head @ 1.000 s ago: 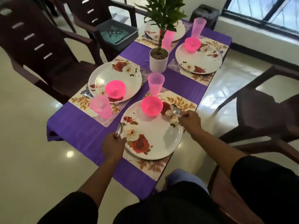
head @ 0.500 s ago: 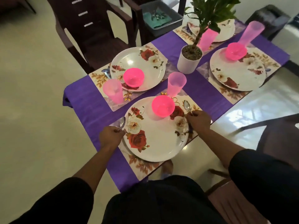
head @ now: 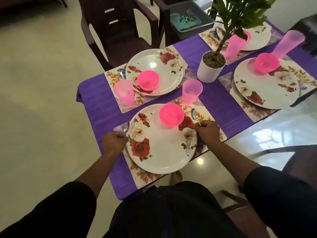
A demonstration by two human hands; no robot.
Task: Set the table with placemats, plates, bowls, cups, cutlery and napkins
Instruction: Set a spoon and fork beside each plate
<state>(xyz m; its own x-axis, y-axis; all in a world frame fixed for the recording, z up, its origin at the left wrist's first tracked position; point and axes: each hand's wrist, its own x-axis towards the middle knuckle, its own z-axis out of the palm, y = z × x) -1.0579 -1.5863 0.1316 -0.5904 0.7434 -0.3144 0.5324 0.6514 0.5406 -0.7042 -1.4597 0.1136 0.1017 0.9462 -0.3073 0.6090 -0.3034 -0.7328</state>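
Cutlery step at the tabletop's near edge: left hand (head: pixel 114 141) pinching a spoon (head: pixel 125 128), right hand (head: pixel 208 131) pinching another spoon (head: pixel 195 115), flanking the plate (head: pixel 163 146). Next, probably: lowering each flat onto the placemat (head: pixel 211 120), then uncurling fingers.

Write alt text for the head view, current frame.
A person's left hand and right hand each hold a spoon beside the nearest floral plate, which carries a pink bowl. The purple-clothed table also holds three more place settings, pink cups and a potted plant.

Both hands (head: pixel 208 133) forward, fingers (head: pixel 120 134) curled
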